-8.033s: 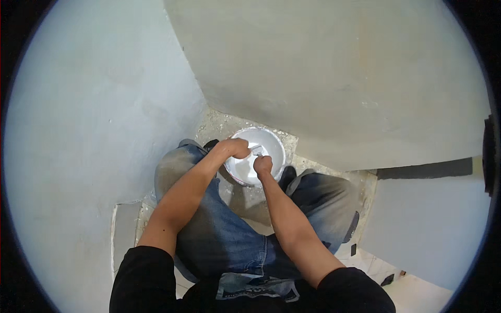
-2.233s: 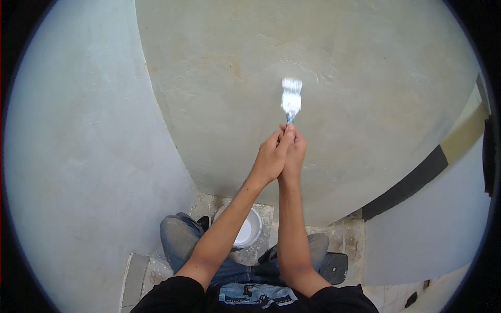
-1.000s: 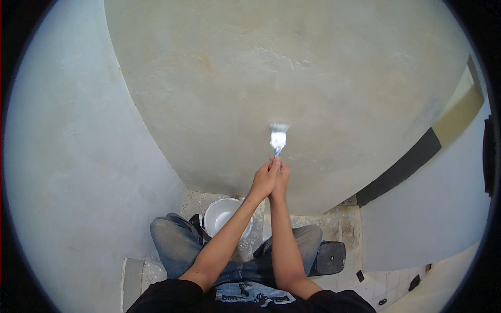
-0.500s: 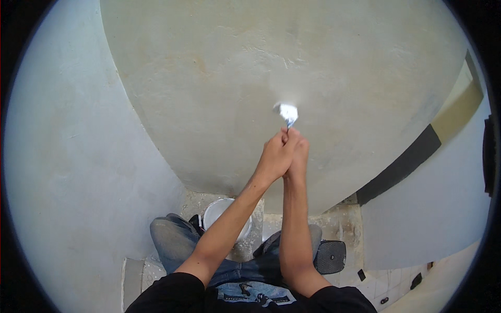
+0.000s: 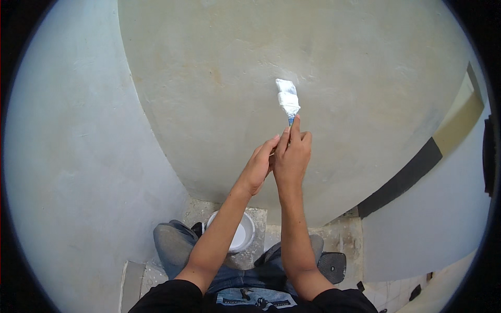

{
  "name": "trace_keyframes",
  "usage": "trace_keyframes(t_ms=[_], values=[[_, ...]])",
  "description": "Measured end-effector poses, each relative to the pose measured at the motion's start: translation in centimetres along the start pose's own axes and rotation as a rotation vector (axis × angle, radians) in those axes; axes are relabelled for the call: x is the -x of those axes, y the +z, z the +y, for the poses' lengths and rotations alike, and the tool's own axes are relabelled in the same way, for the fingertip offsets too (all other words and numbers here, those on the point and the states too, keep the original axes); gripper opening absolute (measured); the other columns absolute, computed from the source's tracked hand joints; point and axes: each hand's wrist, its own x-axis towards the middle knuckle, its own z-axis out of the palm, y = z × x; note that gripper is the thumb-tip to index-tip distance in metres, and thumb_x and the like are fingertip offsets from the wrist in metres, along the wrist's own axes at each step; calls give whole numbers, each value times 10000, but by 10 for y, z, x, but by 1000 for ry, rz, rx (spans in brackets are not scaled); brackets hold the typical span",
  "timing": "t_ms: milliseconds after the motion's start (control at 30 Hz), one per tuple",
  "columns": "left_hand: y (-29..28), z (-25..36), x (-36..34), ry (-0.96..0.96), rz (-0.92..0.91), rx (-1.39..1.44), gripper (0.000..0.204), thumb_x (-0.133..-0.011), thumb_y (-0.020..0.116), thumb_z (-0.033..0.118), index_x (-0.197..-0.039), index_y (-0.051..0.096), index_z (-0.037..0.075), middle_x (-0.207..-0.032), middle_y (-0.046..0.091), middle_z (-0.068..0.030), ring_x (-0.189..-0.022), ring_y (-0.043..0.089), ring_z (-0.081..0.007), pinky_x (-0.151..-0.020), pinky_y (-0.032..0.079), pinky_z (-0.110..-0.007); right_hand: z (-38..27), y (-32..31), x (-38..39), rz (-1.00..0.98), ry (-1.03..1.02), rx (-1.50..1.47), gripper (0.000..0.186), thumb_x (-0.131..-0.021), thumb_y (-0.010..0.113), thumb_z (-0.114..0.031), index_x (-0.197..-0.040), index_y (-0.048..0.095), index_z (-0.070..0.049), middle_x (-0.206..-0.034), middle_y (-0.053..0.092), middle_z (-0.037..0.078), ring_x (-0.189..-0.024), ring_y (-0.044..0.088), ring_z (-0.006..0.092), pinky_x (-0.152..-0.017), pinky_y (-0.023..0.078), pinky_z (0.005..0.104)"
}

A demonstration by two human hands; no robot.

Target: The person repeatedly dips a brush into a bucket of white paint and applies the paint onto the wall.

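A paintbrush (image 5: pixel 287 100) with white-coated bristles and ferrule and a blue handle is raised at the cream wall (image 5: pixel 203 104). My right hand (image 5: pixel 292 156) is closed on its handle, index finger extended along it. My left hand (image 5: pixel 257 167) is closed around the lower handle, just left of and below the right; part of the grip is hidden. Below my forearms a white bucket (image 5: pixel 250 229) with white paint inside stands on the speckled floor between my legs.
A pale side wall (image 5: pixel 73 156) meets the cream wall at the left. At right, a dark band (image 5: pixel 402 177) runs above another pale wall (image 5: pixel 417 224). A black pad (image 5: pixel 332 266) lies beside my right knee, with small dark objects (image 5: pixel 415 293) farther right on the floor.
Eight seconds ago my hands were down at the bucket. Since one second ago the brush has risen on the wall, and my left hand has shifted down-left, apart from the right's fingertips.
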Motion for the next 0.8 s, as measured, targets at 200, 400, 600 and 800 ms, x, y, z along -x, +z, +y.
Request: trace_keyframes(t_ms=[200,400,600,800], values=[[-19,-19,-7,10,-9,-131,486,-949,437,402,-1169,545,-18,-1150,573,-85,-1088,504,-148,-951,368,-291,20,27,23,-250,107,119,471,-903,488,-131,-1344,400,9,-950,493,225,-825,588,391,-655,472,448],[-38,-43,16,-115,8,-183,474,-953,445,391,-1190,531,-10,-1132,582,-73,-1057,522,-128,-909,399,-269,43,37,62,-377,165,157,453,-903,470,-122,-1339,418,-14,-929,514,221,-837,592,392,-673,475,460],[-16,15,29,150,37,-166,492,-943,476,388,-1192,519,-34,-1146,566,-100,-1097,508,-146,-954,371,-272,-31,10,29,-315,1,48,457,-916,442,-126,-1364,394,-53,-930,492,190,-805,586,365,-647,469,447],[-44,57,8,419,254,-276,493,-932,481,441,-1053,543,-33,-990,571,-75,-966,514,-127,-860,408,-257,-77,55,2,-248,-195,-194,524,-933,442,-185,-1413,283,-48,-952,461,189,-773,587,372,-609,457,458]])
